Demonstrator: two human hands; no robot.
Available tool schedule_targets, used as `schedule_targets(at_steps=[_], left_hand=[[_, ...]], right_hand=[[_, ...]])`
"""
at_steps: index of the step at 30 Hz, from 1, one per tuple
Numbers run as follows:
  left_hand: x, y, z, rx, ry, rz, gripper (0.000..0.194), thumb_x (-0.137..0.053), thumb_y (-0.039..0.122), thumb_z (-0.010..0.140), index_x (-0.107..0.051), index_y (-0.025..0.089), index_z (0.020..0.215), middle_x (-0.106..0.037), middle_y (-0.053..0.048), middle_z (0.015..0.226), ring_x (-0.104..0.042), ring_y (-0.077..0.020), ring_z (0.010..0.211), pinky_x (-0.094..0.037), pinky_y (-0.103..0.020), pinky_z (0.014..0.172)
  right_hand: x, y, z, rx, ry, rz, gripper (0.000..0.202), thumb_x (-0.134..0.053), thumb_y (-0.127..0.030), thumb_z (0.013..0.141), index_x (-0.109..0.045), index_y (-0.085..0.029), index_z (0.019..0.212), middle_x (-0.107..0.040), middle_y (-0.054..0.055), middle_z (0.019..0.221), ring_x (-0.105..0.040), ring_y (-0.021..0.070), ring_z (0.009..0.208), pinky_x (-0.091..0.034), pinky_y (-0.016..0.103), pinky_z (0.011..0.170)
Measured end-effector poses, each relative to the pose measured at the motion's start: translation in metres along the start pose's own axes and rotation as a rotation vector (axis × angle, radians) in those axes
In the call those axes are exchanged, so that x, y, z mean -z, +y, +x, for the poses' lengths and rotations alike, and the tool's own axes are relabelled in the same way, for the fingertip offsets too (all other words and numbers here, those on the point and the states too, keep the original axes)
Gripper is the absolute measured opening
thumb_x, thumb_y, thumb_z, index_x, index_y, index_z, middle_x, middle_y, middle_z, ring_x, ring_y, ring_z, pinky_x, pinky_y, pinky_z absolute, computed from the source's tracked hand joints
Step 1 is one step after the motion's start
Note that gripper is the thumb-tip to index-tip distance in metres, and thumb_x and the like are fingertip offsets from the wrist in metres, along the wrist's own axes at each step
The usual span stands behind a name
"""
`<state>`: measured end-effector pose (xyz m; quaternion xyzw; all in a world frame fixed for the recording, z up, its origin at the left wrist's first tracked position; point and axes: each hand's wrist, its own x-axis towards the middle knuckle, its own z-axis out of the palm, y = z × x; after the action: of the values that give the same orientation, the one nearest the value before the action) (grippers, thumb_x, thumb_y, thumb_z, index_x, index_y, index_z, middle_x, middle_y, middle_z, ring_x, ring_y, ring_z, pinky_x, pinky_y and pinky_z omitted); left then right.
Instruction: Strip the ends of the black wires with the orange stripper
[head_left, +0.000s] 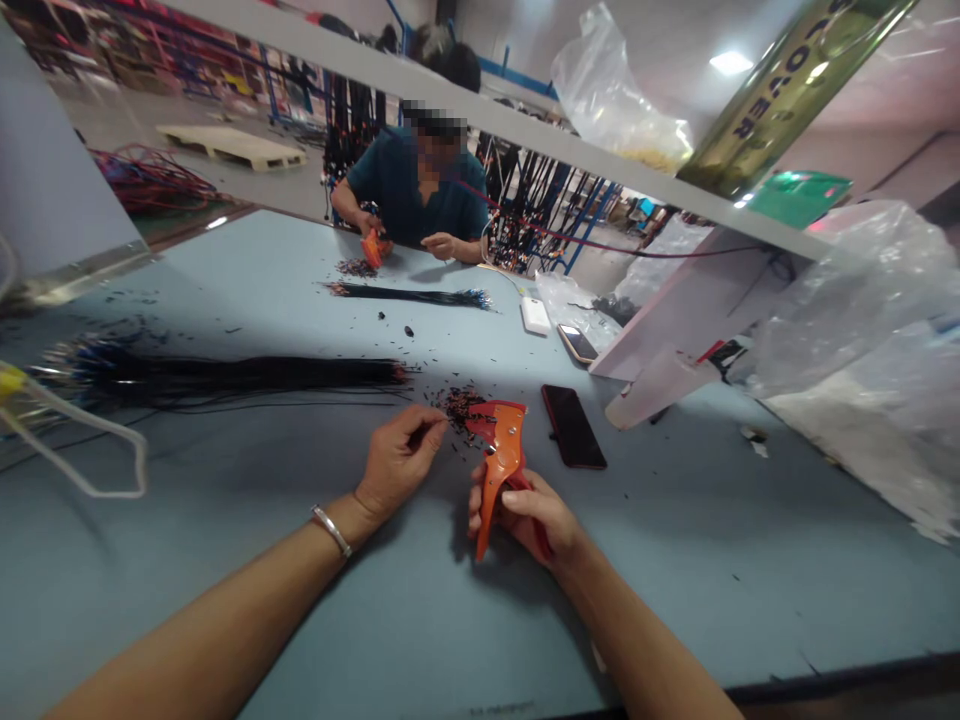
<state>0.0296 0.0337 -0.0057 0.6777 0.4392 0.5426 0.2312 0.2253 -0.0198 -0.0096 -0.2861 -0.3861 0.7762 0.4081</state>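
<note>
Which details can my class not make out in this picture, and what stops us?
All in the head view:
- Whether the left hand pinches anything: too small.
- Part of the orange tool's handles: covered by the right hand.
- Single pieces in the dark pile of clippings: small and blurred.
- The rest of the yellow piece: cut off by the left edge.

Your hand tool [508, 440], orange with red parts, sits in your right hand [544, 515], handles toward you, head at a loose pile of short, dark clippings [457, 408]. To its left, your bundle of black wires [247, 376] lies crosswise on the bench [390, 630], reddish at its right end, blue and silvery at its left.
</note>
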Motion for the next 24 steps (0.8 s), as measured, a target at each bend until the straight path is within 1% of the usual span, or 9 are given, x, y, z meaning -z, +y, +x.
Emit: schedule_targets(at_steps=[4, 7, 11, 14, 18, 21, 24], left_hand=[[-0.0017, -0.0022, -0.0006, 0.003, -0.018, -0.032, 0.016, -0.056, 0.028, 0.084, -0.067, 0.018, 0.08, -0.069, -0.003, 0.075, -0.06, -0.0127, 0.067, -0.048, -0.023, 0.065], [-0.0034, -0.0043, -0.0014, 0.008, -0.034, -0.051, 0.016, -0.057, 0.027, 0.083, -0.07, 0.017, 0.082, -0.072, -0.003, 0.076, -0.062, -0.0129, 0.066, -0.049, -0.023, 0.064], [-0.0046, -0.0072, -0.0016, 0.038, -0.087, -0.067, 0.018, -0.057, 0.028, 0.084, -0.071, 0.017, 0.087, -0.072, -0.003, 0.073, -0.062, -0.0137, 0.064, -0.048, -0.023, 0.06], [-0.0037, -0.0069, 0.0004, 0.045, -0.103, -0.087, 0.018, -0.056, 0.028, 0.085, -0.07, 0.017, 0.083, -0.071, -0.002, 0.073, -0.063, -0.0142, 0.066, -0.049, -0.024, 0.063], [-0.0015, -0.0037, 0.0033, -0.031, -0.08, -0.087, 0.016, -0.055, 0.024, 0.085, -0.068, 0.017, 0.079, -0.068, -0.002, 0.072, -0.061, -0.014, 0.07, -0.049, -0.024, 0.067], [-0.0012, -0.0031, 0.003, -0.095, -0.076, -0.059, 0.016, -0.055, 0.022, 0.086, -0.068, 0.017, 0.08, -0.065, -0.002, 0.07, -0.059, -0.0133, 0.067, -0.047, -0.023, 0.064], [-0.0019, -0.0047, 0.0015, -0.104, -0.077, -0.054, 0.016, -0.054, 0.022, 0.087, -0.068, 0.016, 0.082, -0.065, -0.001, 0.069, -0.058, -0.012, 0.065, -0.046, -0.021, 0.062]], right_hand=[[0.0005, 0.0, 0.0, -0.004, -0.015, -0.011, 0.038, -0.07, -0.03, 0.073, -0.06, -0.013, 0.105, -0.069, 0.007, 0.087, -0.068, 0.02, 0.072, -0.055, 0.037, 0.07], [0.0012, 0.0007, -0.0001, -0.003, -0.023, -0.013, 0.037, -0.07, -0.029, 0.074, -0.06, -0.013, 0.105, -0.069, 0.008, 0.088, -0.068, 0.0202, 0.073, -0.055, 0.037, 0.071], [0.0004, 0.0002, -0.0004, -0.003, -0.022, -0.013, 0.036, -0.069, -0.028, 0.074, -0.06, -0.013, 0.105, -0.069, 0.008, 0.088, -0.068, 0.02, 0.073, -0.055, 0.037, 0.072], [-0.0009, -0.0008, -0.0005, -0.007, -0.024, -0.01, 0.036, -0.07, -0.028, 0.074, -0.061, -0.012, 0.105, -0.069, 0.008, 0.087, -0.068, 0.0198, 0.072, -0.054, 0.036, 0.07], [0.0002, -0.0003, -0.0001, -0.008, -0.029, -0.007, 0.037, -0.071, -0.028, 0.073, -0.061, -0.012, 0.105, -0.069, 0.008, 0.086, -0.068, 0.0197, 0.071, -0.053, 0.033, 0.066], [0.0027, 0.0012, 0.0001, -0.003, -0.036, -0.014, 0.037, -0.071, -0.028, 0.074, -0.06, -0.012, 0.106, -0.069, 0.009, 0.086, -0.068, 0.0201, 0.072, -0.053, 0.033, 0.065], [0.0044, 0.0017, -0.0005, -0.009, -0.043, -0.028, 0.038, -0.07, -0.028, 0.074, -0.06, -0.011, 0.107, -0.068, 0.009, 0.086, -0.068, 0.02, 0.072, -0.054, 0.034, 0.065]])
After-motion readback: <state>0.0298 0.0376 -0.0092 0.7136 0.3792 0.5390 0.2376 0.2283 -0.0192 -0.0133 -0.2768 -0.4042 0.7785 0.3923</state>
